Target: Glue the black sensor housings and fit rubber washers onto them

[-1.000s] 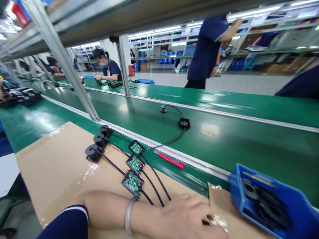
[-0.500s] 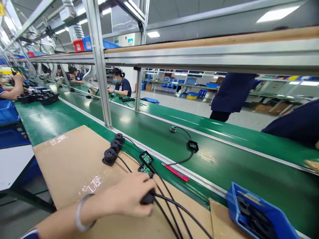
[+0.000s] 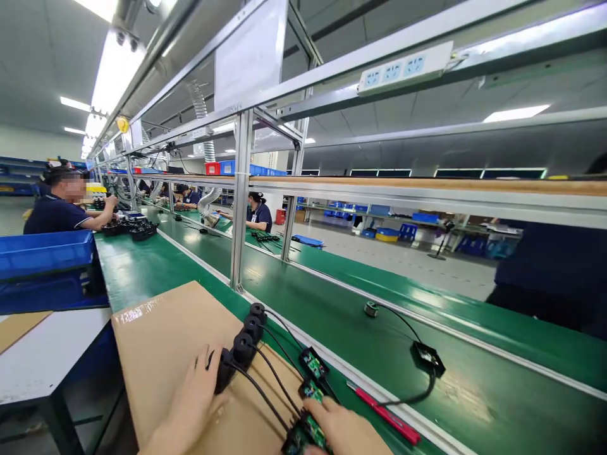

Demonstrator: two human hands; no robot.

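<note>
My left hand (image 3: 192, 395) is closed around a black round cabled housing (image 3: 224, 371), at the near end of a row of similar black housings (image 3: 243, 345) on the cardboard sheet (image 3: 175, 322). Their black cables run right to small open black boxes with green circuit boards (image 3: 313, 363). My right hand (image 3: 353, 431) grips the nearest of these circuit-board boxes (image 3: 296, 439) at the bottom edge, its fingers partly cut off by the frame. Just beyond lies a red pen-like tool (image 3: 386, 414).
On the green belt (image 3: 332, 328) sit another open black box (image 3: 427, 358) and a small round part (image 3: 371, 308), joined by a cable. A metal post (image 3: 240, 208) rises behind the cardboard. Blue bins (image 3: 45, 253) stand left, near a seated co-worker (image 3: 59, 205).
My left hand has brought the black housing leftward to the near end of the row. My right hand has come into view at the circuit-board boxes. The view has tilted up and turned left.
</note>
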